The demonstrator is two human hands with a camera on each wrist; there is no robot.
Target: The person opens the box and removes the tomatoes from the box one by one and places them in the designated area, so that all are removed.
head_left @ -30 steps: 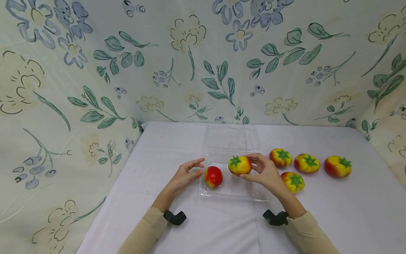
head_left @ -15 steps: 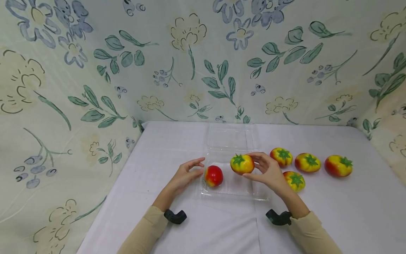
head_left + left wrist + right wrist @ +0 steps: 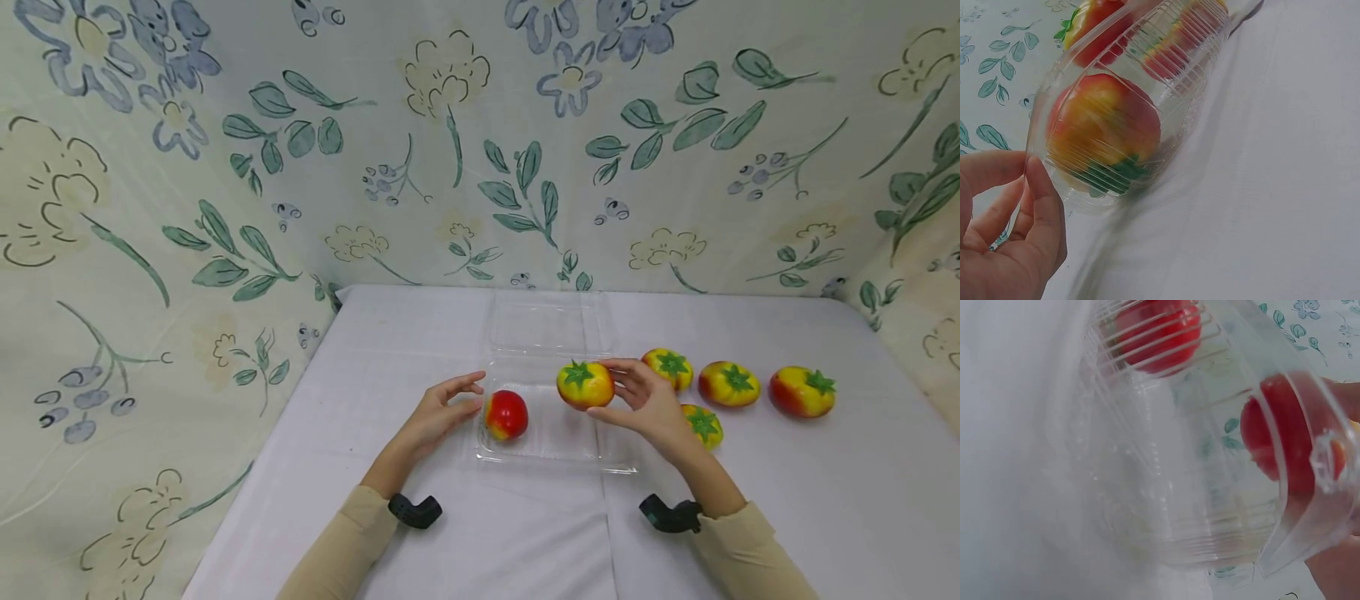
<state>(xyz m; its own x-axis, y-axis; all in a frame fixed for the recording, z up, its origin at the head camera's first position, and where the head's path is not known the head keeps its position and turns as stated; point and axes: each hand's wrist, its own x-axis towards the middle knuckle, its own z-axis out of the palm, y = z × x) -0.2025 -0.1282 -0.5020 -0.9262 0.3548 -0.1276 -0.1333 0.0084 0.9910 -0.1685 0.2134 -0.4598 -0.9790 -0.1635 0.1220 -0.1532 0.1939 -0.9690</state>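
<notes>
My left hand [image 3: 438, 417] pinches the left rim of a clear plastic clamshell container [image 3: 1036, 134] between thumb and finger. Inside, at the left end, lies a red tomato [image 3: 507, 415] with its leafy side turned down, as the left wrist view shows through the ribbed wall. Above the container's right half, my right hand [image 3: 651, 412] grips a red and yellow tomato [image 3: 585, 386], green calyx facing up. The right wrist view catches this held tomato [image 3: 1275, 425] through the clear plastic, with much of the hand hidden.
The container's lid [image 3: 536, 325] lies folded back toward the floral backdrop [image 3: 420, 167]. To the right, several more tomatoes [image 3: 729, 384] sit on the white cloth [image 3: 847, 500]; one tomato [image 3: 703, 427] is partly behind the right hand.
My right hand has moved slightly to the right with the tomato in its grip. My left hand stays at the container's rim, and the other tomatoes have not moved.
</notes>
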